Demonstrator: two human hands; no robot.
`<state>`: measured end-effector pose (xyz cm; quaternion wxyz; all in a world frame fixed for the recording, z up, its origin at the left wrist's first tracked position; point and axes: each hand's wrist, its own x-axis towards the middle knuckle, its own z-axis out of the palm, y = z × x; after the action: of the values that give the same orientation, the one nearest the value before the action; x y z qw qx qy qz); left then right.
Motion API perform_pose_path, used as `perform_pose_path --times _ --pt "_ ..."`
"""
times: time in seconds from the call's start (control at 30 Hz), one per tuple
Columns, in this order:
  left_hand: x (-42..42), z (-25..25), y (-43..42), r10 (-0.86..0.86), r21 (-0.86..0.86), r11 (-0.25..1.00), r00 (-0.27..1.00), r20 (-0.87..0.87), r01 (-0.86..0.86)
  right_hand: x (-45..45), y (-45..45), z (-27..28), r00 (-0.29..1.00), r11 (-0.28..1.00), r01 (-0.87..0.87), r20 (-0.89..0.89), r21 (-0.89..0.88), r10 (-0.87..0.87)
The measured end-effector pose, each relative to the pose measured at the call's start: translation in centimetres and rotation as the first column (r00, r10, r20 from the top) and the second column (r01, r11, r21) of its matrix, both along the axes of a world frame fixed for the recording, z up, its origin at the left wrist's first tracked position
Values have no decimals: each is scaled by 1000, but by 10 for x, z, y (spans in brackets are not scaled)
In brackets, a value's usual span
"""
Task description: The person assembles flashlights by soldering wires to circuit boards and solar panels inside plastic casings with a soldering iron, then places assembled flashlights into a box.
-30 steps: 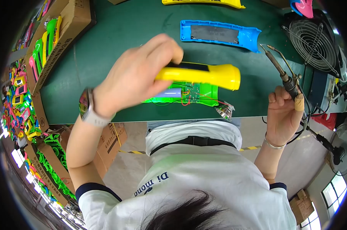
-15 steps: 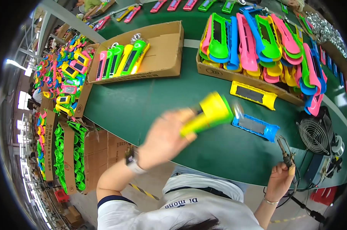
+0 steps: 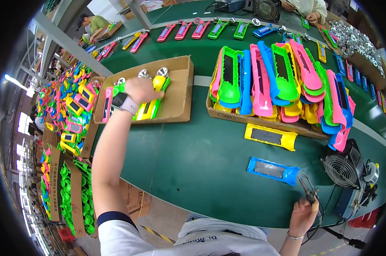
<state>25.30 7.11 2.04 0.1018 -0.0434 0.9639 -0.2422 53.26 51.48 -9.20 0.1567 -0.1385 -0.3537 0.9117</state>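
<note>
My left hand (image 3: 141, 90) is inside the cardboard box (image 3: 169, 118) at the left, with fingers curled around a yellow-green flashlight (image 3: 158, 87) that stands among other flashlights there. The hand partly covers its neighbours. A pink flashlight (image 3: 107, 103) leans at the box's left end, and shiny reflector heads stick up behind the hand. At the lower right, my right hand (image 3: 303, 216) grips a soldering iron (image 3: 309, 194), its tip pointing up and left. Close to that tip lies a blue flashlight shell (image 3: 273, 169) with a dark panel. A yellow shell (image 3: 270, 136) rests behind it.
A full box of coloured shells (image 3: 265, 119) stands at the back right. Beside the right hand are a fan (image 3: 341, 170) and a solder spool (image 3: 371, 173). Flashlight parts line the far belt (image 3: 176, 47). Bins of parts (image 3: 75, 196) stand left; co-workers sit across.
My left hand has carried the yellow-green flashlight from over the table into the left box. My right hand still holds the soldering iron. The view has tilted up.
</note>
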Motion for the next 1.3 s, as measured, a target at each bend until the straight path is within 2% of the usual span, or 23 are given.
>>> perform_pose_path --times 0.1,0.17,0.27,0.33,0.37,0.5,0.57,0.6,0.63,0.67,0.7,0.73,0.77,0.83,0.87,0.9,0.93,0.97,1.03,1.1,1.17,1.23,1.3 --pt "-79 10 10 -117 234 957 966 -230 172 -6 6 -2 990 988 -49 -135 -144 29" --pt "-144 3 28 -169 377 879 929 -328 293 -7 7 -7 990 986 -10 -138 -167 -13" --pt "-247 -45 38 -101 378 889 917 -386 257 -1 13 -23 993 996 30 -109 -80 -38" --pt "-295 -72 38 -43 358 924 964 -263 138 -1 11 -23 995 994 53 -81 -94 -61" --pt "-312 -88 32 -16 378 916 954 -298 134 -1 10 -21 995 993 67 -62 -100 -74" --pt "-339 -96 26 133 352 933 979 -153 -71 -2 11 -20 997 991 77 -14 -107 -79" --pt "-346 -98 11 94 218 975 965 -246 -40 -6 7 -20 990 986 133 51 -105 -128" --pt "-336 -93 1 83 290 957 927 -365 28 -3 6 -18 981 981 171 104 -95 -161" --pt "-318 -68 0 4 236 970 962 -274 63 11 23 -36 996 995 -56 -79 -78 50" --pt "-289 -41 8 7 300 951 967 -253 72 -7 2 -11 980 984 162 133 -76 -151" --pt "-269 -20 2 -59 324 932 949 -309 163 -7 4 -13 993 992 92 79 -85 -85" --pt "-259 -12 -19 -25 495 838 922 -387 231 -11 1 -10 987 988 131 102 -81 -123" --pt "-238 4 -35 -120 587 694 871 -475 416 -9 4 -14 997 993 72 40 -91 -68" --pt "-169 35 -43 -147 656 544 829 -539 523 -9 6 -17 998 995 8 -61 -97 -14" --pt "-136 48 -49 -206 714 473 853 -480 516 -10 5 -14 996 994 4 -83 -110 -13" --pt "-74 58 -18 -173 691 478 829 -532 543 -10 9 -19 991 991 -23 -133 -129 6" --pt "-23 60 -1 -225 598 550 793 -566 583 -10 9 -17 989 993 -17 -145 -118 -1" --pt "23 62 14 -284 496 614 757 -588 615 -10 7 -16 988 994 -11 -153 -111 -6" --pt "108 44 47 -332 506 585 756 -564 634 -15 7 -19 979 998 6 -205 -56 -18" --pt "157 18 87 -582 545 419 675 -452 726 -20 2 -23 973 999 10 -231 -38 -19" --pt "181 -14 109 -702 578 375 630 -333 725 -29 -3 -24 972 999 -3 -237 -49 -8" --pt "187 -46 117 -699 661 338 649 -300 670 -37 -16 -21 980 999 11 -200 -37 -18" --pt "183 -56 123 -694 651 391 673 -255 650 -39 -25 -19 975 997 -66 -213 -43 56"
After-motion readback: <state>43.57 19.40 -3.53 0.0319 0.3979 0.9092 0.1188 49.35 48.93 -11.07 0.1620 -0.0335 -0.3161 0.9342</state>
